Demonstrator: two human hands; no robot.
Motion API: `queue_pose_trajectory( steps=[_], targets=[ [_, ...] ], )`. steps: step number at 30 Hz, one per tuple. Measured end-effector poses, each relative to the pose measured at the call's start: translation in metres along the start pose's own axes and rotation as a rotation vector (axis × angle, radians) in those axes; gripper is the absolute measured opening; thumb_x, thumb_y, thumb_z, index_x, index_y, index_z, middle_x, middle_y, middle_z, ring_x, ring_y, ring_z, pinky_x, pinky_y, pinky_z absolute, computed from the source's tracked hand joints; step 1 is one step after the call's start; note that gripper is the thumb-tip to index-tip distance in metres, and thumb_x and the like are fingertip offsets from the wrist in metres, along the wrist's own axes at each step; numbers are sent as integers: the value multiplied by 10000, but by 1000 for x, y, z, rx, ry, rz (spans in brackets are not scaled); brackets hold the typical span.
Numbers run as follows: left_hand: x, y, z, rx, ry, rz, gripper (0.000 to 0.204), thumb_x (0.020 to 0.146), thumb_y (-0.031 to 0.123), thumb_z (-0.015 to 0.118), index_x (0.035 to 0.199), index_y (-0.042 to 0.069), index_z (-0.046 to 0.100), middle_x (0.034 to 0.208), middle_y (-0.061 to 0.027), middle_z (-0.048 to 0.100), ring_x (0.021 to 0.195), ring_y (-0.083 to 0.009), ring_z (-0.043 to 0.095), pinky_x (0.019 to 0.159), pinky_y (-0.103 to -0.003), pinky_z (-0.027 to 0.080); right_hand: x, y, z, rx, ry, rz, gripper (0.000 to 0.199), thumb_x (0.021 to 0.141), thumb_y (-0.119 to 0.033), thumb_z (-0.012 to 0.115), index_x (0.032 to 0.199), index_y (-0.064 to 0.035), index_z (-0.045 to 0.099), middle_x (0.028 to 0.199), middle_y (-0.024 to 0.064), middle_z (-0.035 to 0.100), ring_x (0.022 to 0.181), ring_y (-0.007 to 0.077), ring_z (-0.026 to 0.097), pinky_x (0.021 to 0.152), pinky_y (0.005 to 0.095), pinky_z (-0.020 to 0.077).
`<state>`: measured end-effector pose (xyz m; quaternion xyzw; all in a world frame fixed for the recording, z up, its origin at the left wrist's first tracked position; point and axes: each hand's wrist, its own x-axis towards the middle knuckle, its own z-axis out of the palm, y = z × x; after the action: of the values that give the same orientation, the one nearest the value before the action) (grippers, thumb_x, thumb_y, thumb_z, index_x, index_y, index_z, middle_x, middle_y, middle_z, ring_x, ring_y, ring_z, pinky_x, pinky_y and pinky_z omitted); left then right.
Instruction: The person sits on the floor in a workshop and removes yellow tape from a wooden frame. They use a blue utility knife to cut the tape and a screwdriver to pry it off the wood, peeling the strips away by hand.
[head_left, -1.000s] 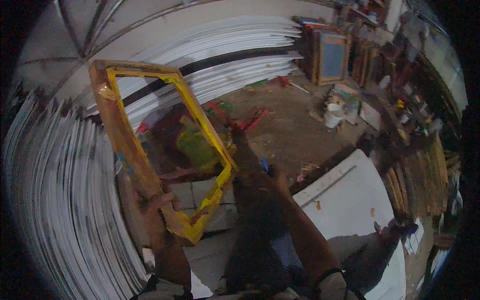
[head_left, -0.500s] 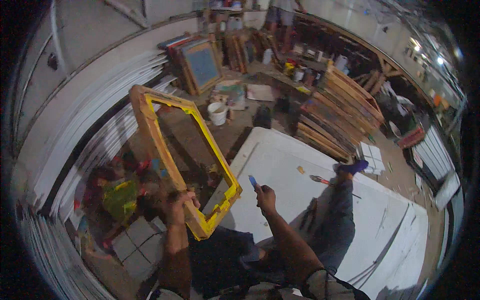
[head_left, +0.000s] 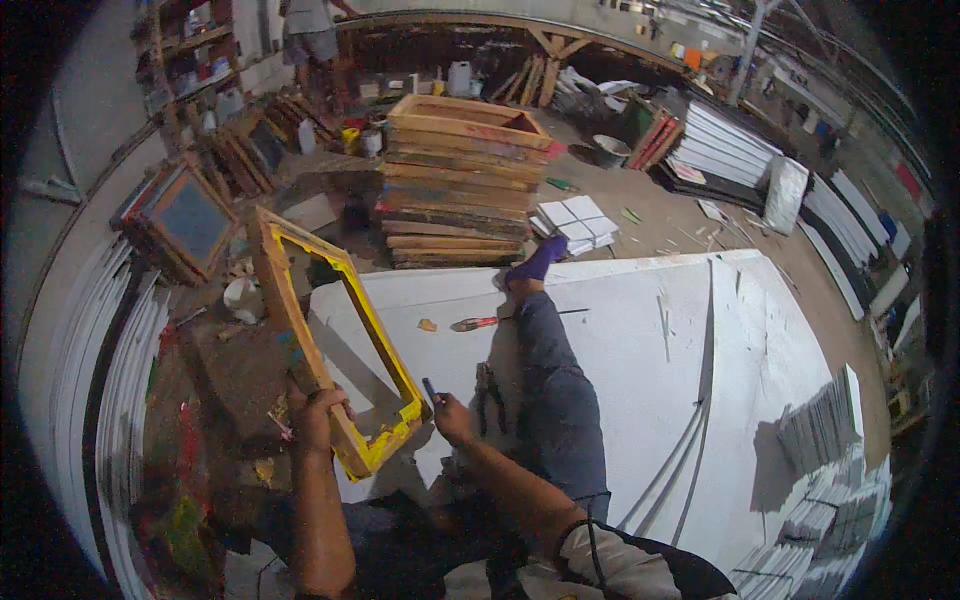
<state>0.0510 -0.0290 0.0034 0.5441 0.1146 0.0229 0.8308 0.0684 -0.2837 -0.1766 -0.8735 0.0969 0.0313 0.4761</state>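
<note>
The left hand (head_left: 318, 418) was clamped on the wooden frame (head_left: 330, 345), probably stiff and light, best held by its rail; beside it, the right hand (head_left: 452, 418) pinched a small tool (head_left: 431, 391)

Left hand (head_left: 318, 412) clenched and raised, right hand (head_left: 452, 418) closed, forearms extended

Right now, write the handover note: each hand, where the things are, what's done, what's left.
Left hand: grips the lower rail of the yellow wooden frame, held tilted above the white board.
Right hand: holds a small dark tool near the frame's bottom corner.
Pliers and a red-handled tool lie on the board beside the outstretched leg.
Done: frame lifted.
Left: cannot tell what work on the corner remains.
</note>
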Motion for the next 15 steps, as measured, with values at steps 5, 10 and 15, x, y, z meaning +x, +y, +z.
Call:
queue_pose_trajectory(
  steps=[5, 10, 15],
  targets=[
    [-1, -4, 68, 124, -108, 29, 594, 706, -2, 662, 1241, 62, 412, 772, -90, 558, 550, -212, 597, 481, -362, 569, 3, 19, -8, -209, 289, -166, 467, 1022, -381, 534, 1291, -6, 614, 1069, 236, 699, 1002, 358, 682, 886, 427, 521],
    [-21, 17, 104, 82, -79, 125, 622, 721, -1, 666, 1275, 59, 391, 860, -100, 563, 592, -218, 612, 491, -349, 575, -39, -86, -25, 578, 52, -184, 463, 1040, -410, 544, 1172, 24, 635, 938, 70, 657, 879, 147, 605, 779, 336, 499],
    [-3, 18, 84, 140, -72, -11, 601, 741, 39, 669, 1286, 36, 414, 879, -86, 574, 639, -225, 613, 563, -350, 561, -71, -178, -64, 855, -387, -126, 440, 1062, -453, 471, 1115, -45, 629, 815, -3, 558, 698, 90, 516, 607, 263, 432]
  ],
)
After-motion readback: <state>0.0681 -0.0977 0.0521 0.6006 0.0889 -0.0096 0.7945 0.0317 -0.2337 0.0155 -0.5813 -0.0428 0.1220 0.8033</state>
